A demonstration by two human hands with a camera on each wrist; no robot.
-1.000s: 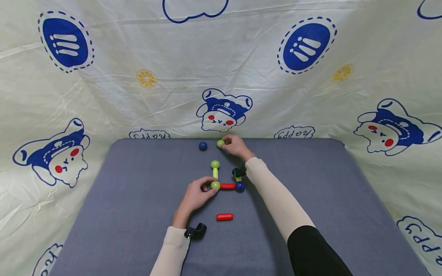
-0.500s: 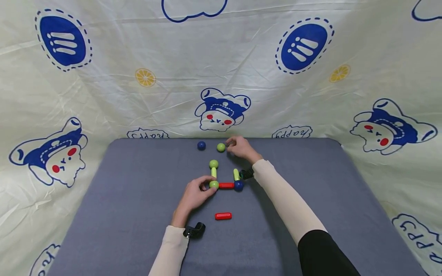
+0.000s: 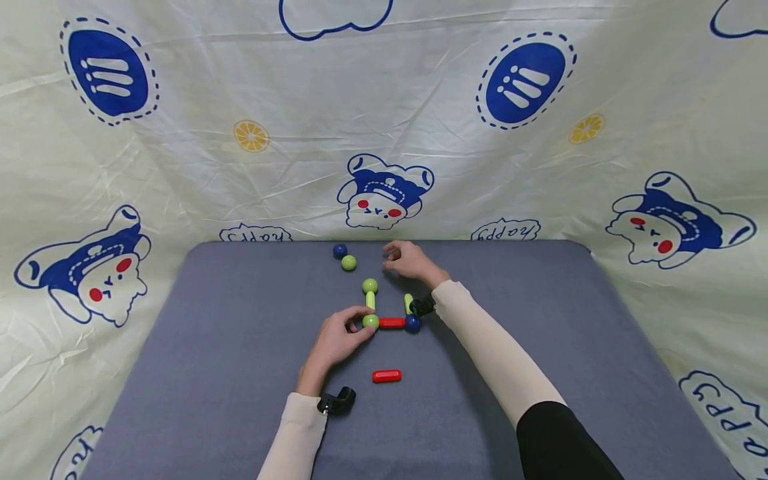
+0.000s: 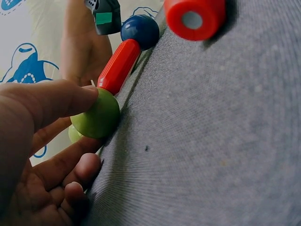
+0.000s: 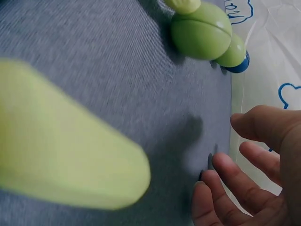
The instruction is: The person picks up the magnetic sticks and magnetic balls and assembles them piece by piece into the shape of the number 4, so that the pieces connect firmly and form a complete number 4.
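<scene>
Through the left wrist camera I see a grey disc (image 4: 192, 20) in the end of the loose red rod (image 3: 387, 376), which the head view hides. The left hand (image 3: 339, 337) pinches the corner green ball (image 3: 371, 323); the right hand (image 3: 411, 260), loosely spread and holding nothing, is near the loose green ball (image 3: 349, 263), to its right

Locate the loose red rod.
In the head view, the loose red rod lies at lower centre, below the joined red rod, right of and slightly above the left wrist camera.
</scene>
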